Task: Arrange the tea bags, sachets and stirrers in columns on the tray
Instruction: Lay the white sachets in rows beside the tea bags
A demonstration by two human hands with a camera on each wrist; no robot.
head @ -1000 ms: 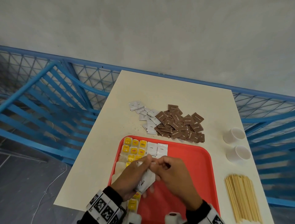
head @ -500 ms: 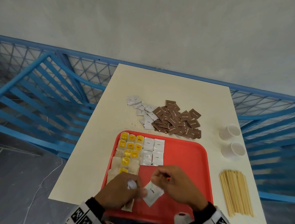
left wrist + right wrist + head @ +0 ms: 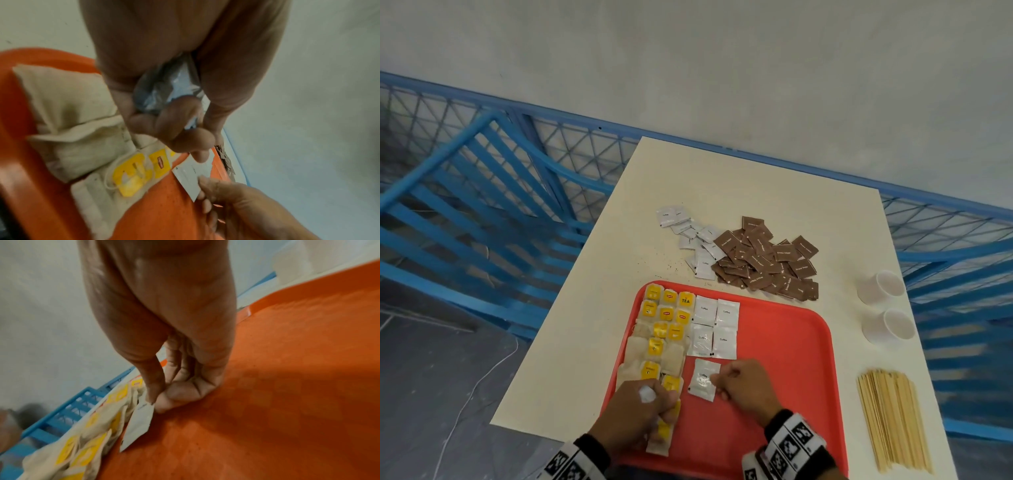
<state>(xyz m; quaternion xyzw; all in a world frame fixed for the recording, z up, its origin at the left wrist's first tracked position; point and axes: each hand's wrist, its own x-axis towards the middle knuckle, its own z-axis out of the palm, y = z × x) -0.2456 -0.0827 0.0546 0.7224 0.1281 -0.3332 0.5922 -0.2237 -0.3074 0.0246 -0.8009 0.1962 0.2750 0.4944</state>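
Hands working apart over the red tray (image 3: 787, 346)

The right hand (image 3: 746, 385) is pinching a white sachet (image 3: 703, 379) lying below four placed ones; the left hand (image 3: 637, 416) is clutching crumpled sachets (image 3: 166, 87) above the tea bags (image 3: 659, 337).

This looks like a bare staging corner set up for recording, perhaps in a café's back room, though the surroundings give little to go on. A plain cream desk (image 3: 739, 192) stands against an unfinished grey wall (image 3: 722, 68), hemmed in by blue metal railing (image 3: 482, 212). White paper cups (image 3: 881, 287), wooden stirrers (image 3: 893, 418) and a red serving tray (image 3: 784, 359) suggest drinks service.
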